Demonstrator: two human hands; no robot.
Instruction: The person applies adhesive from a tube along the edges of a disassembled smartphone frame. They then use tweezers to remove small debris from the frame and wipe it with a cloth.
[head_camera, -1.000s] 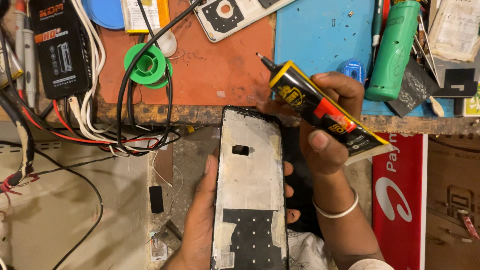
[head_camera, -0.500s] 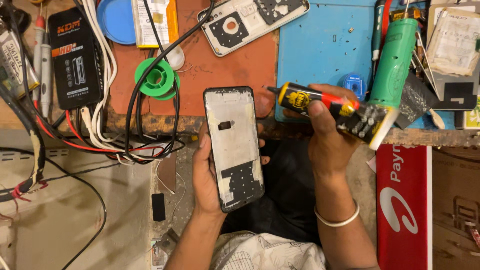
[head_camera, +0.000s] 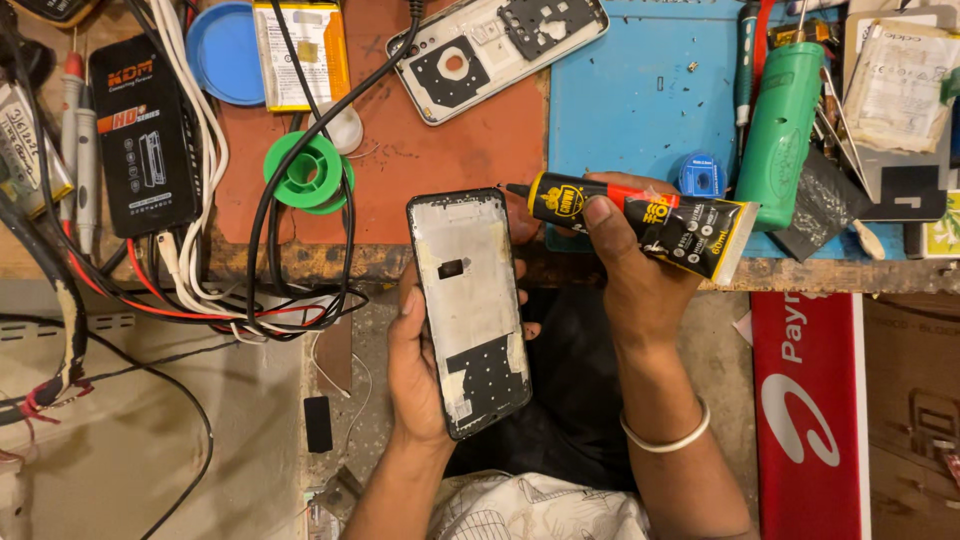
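Fingers of our left hand (head_camera: 420, 370) wrap the edges of a black-rimmed phone frame with a bare silvery inner plate (head_camera: 470, 310), holding it face up just below the worn wooden bench edge (head_camera: 300, 262). Our right hand (head_camera: 625, 270) is closed around a black and yellow glue tube with a red band (head_camera: 640, 220), its black nozzle tip touching or just beside the frame's upper right corner; we cannot tell which. A green wire spool (head_camera: 305, 172) sits on the bench nearby.
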